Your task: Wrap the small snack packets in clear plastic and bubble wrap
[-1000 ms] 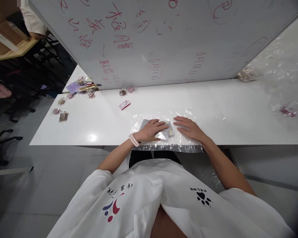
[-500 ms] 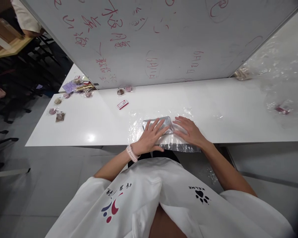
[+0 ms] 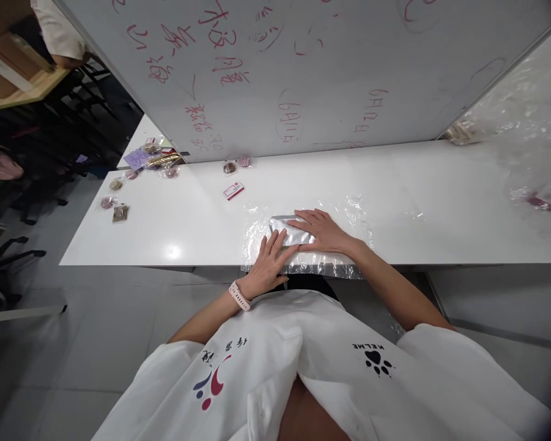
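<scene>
A silver foil pouch lies on a sheet of clear plastic film at the table's front edge. My left hand, fingers spread, touches the pouch's near left corner. Over the pouch's right part my right hand lies flat with its fingers stretched out. It hides that end of the pouch. The film spreads past both hands, and its near edge hangs over the table edge.
A whiteboard with red writing stands behind the white table. A small red-and-white card lies left of the film. Several small wrapped packets sit farther left. More clear plastic covers the right side.
My right hand has moved left from beside the pouch onto its right part. My left hand has drawn back toward the pouch's near left corner. The view has shifted slightly.
</scene>
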Demonstrator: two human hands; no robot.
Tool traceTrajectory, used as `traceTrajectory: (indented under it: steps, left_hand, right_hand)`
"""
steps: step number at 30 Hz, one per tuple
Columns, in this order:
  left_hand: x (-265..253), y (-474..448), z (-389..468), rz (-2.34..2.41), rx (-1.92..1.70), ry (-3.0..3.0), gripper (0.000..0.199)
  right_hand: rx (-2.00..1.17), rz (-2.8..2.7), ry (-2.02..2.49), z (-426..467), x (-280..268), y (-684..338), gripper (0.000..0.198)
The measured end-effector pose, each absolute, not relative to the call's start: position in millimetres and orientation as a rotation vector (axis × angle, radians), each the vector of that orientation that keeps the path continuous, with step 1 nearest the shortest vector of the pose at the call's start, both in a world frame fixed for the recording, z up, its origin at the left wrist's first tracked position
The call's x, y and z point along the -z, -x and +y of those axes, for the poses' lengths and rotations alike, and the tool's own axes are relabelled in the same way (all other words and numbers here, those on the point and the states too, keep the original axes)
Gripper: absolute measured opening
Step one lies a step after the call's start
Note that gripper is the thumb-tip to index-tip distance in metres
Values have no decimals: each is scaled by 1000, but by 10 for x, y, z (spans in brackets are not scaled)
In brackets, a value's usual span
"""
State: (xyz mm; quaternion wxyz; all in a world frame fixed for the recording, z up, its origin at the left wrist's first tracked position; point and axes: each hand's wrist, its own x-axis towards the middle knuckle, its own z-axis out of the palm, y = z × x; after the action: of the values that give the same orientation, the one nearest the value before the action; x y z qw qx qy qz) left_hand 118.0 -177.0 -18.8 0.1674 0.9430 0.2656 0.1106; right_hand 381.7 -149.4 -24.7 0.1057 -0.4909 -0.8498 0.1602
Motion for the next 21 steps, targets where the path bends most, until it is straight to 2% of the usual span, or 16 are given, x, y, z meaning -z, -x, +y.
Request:
traceTrajectory:
  steps: [6, 11, 16, 21]
  left_hand:
    - [307, -1062, -1795, 732, -535, -2709, 59]
    - [266, -1118, -1728, 694, -668, -2818, 18]
    - [-160, -1347, -1373, 696, -732, -2954, 20]
    - [-370, -1692, -825, 1014, -274, -2849, 31]
  right_hand:
    - [-398, -2407, 1632, -1473, 263, -3873, 76]
    - [-415, -2424, 1625, -1386, 286, -4007, 82]
    - [-550, -2443, 1572, -1341, 277, -4089, 60]
    - [-770, -2365, 1523, -1271, 231, -4159, 52]
